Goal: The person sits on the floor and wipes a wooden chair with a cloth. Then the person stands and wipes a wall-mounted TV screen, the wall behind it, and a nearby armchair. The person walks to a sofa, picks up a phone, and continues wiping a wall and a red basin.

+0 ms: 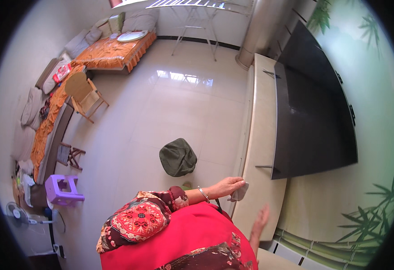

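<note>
My left hand [229,187], with a metal bangle at its wrist, grips a bunched grey cloth [240,192]. That cloth hangs by the front edge of the long pale TV cabinet [261,141]. Over the cabinet's near end is my right hand [261,217], blurred, its fingers extended and nothing visible in it. A large dark flat-screen television [315,114] stands on the cabinet on thin feet, beyond both hands. A red apron [190,236] covers my front.
On the tiled floor ahead sits a dark green fabric-covered object [178,157]. Leftward are a purple plastic stool [63,189], a folding stool [70,156], a wooden chair [84,94], a fan [18,212] and an orange-covered sofa [52,125]. A drying rack [193,27] stands at the back.
</note>
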{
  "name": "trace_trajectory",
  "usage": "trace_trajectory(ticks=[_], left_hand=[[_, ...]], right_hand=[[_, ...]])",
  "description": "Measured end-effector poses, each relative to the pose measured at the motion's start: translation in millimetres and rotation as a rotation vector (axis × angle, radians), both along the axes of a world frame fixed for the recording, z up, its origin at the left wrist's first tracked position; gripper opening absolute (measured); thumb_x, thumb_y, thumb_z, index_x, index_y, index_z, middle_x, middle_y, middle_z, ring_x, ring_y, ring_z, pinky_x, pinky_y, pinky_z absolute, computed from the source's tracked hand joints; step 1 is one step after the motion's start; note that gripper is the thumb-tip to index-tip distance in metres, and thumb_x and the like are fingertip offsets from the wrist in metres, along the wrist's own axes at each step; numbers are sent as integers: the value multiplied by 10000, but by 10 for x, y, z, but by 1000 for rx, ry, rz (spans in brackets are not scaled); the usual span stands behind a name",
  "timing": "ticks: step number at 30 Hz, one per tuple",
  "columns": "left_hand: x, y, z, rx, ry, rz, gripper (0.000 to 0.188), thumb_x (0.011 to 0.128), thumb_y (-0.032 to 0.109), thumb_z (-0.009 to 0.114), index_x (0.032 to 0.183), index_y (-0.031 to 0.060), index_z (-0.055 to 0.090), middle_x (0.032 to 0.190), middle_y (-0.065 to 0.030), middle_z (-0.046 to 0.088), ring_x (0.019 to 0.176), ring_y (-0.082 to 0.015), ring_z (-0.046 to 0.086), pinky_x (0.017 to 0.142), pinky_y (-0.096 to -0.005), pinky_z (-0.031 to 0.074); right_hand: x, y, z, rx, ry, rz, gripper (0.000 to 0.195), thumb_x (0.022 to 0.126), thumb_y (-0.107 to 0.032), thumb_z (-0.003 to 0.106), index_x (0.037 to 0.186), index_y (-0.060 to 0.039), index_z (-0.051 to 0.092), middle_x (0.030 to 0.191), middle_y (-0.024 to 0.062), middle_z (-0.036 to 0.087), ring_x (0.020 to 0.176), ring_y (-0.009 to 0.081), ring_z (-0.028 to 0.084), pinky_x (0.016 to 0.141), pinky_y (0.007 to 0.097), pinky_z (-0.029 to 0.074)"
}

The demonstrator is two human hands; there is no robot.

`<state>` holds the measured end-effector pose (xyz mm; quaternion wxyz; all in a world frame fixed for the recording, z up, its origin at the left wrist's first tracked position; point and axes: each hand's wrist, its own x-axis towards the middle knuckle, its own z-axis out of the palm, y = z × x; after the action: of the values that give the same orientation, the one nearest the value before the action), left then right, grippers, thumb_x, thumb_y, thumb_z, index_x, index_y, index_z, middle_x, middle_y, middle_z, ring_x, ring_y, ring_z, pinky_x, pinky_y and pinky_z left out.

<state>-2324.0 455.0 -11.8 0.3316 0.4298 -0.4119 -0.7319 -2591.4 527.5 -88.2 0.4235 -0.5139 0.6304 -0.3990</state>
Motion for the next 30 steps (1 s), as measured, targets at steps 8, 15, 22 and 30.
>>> trace_trajectory(ticks=[8,15,22,30], left_hand=[[-56,-170,230,13,8,253,349,971,355,433,1101,62,572,873,35,564,782,-59,503,674,-231,445],[280,16,-131,29,-73,698,269,957,278,474,1046,59,601,884,30,584,815,-55,519,699,-228,446],[247,30,-457,66,-299,1272,260,925,251,507,934,10,605,837,-15,625,796,-95,559,693,-255,463],[430,121,-495,144,-328,1651,240,919,232,521,928,3,593,834,-13,617,800,-98,551,730,-258,456]], right_hand=[[668,-1213,119,511,-700,461,373,939,-325,502,1161,-27,525,997,60,609,861,142,598,710,290,501],[993,-1793,69,476,-401,591,154,899,-136,580,991,-19,620,871,12,617,766,75,552,693,220,453],[1582,-2603,-23,449,-341,778,176,863,-100,608,1016,-14,610,950,27,606,856,102,542,785,239,438],[2610,-3036,-27,537,-310,1027,197,861,-97,607,1045,-29,589,962,28,601,859,106,550,749,246,457]])
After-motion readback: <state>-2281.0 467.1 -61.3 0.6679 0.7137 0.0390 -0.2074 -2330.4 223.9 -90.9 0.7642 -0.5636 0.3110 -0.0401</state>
